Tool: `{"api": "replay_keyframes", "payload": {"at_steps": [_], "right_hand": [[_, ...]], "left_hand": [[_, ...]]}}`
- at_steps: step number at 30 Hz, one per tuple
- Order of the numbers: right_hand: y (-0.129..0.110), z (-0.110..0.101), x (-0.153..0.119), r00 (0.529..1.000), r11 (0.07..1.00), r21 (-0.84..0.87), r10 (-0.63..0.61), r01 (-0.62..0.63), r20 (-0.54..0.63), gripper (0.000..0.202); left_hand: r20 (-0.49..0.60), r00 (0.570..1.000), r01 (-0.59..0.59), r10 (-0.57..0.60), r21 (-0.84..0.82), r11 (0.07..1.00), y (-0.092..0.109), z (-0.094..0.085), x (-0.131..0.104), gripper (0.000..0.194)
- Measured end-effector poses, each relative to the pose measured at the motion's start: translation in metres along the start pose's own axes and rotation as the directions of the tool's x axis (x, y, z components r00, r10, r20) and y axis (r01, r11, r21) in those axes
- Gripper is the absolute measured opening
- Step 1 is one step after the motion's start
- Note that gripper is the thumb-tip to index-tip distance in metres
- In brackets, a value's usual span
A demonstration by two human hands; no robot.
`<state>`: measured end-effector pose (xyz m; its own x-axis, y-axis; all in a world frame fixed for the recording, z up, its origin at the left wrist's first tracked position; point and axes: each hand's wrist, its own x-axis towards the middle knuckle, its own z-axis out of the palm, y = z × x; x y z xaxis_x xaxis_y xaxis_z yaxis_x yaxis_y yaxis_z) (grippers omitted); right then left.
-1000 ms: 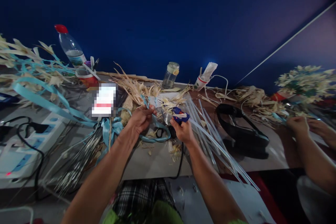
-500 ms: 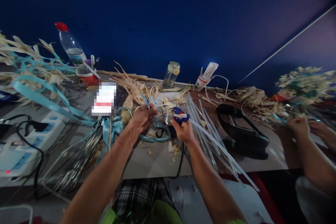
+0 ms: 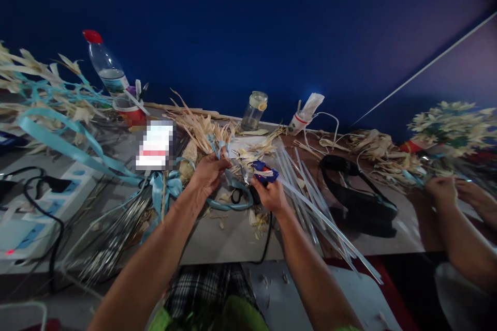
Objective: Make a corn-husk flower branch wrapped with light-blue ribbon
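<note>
My left hand (image 3: 212, 170) is closed, pinching a piece wound with light blue ribbon (image 3: 219, 146) in front of pale dried husks (image 3: 207, 126). In my right hand (image 3: 271, 195) is a blue hot glue gun (image 3: 265, 171), its nozzle pointing left toward the left hand. A long clear glue stick (image 3: 330, 214) trails from the gun's back end. Whether the nozzle touches the piece I cannot tell. Below the hands a loop of blue ribbon (image 3: 229, 206) lies on the table among husk scraps (image 3: 258, 220).
Clear glue sticks (image 3: 306, 201) and a black headset-like strap (image 3: 359, 196) lie right. On the left are a power strip (image 3: 58, 212), metal wires (image 3: 116, 240), a blurred phone (image 3: 155, 145) and a bottle (image 3: 108, 70). A jar (image 3: 255, 111) stands behind. Another person's hands (image 3: 444, 189) work far right.
The glue gun and my right hand have shifted very slightly left. My left hand keeps its pinch, almost unmoved.
</note>
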<state>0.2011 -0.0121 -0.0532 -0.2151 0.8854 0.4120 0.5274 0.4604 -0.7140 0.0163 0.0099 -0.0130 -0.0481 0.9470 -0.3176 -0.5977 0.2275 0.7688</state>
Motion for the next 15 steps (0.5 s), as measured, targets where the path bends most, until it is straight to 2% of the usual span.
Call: {"api": "replay_keyframes", "payload": {"at_steps": [9, 15], "right_hand": [[0.0021, 0.0028, 0.0015, 0.998, 0.995, -0.084, -0.059, 0.061, 0.017, 0.033], [0.0009, 0.0006, 0.0032, 0.995, 0.988, -0.124, -0.091, 0.095, 0.04, 0.032]], "left_hand": [[0.012, 1.0, -0.017, 0.016, 0.051, 0.999, -0.0038, 0.0006, 0.0003, 0.022], [-0.005, 1.0, -0.004, 0.004, 0.038, 0.999, -0.0044, 0.0013, -0.0004, 0.035]]}}
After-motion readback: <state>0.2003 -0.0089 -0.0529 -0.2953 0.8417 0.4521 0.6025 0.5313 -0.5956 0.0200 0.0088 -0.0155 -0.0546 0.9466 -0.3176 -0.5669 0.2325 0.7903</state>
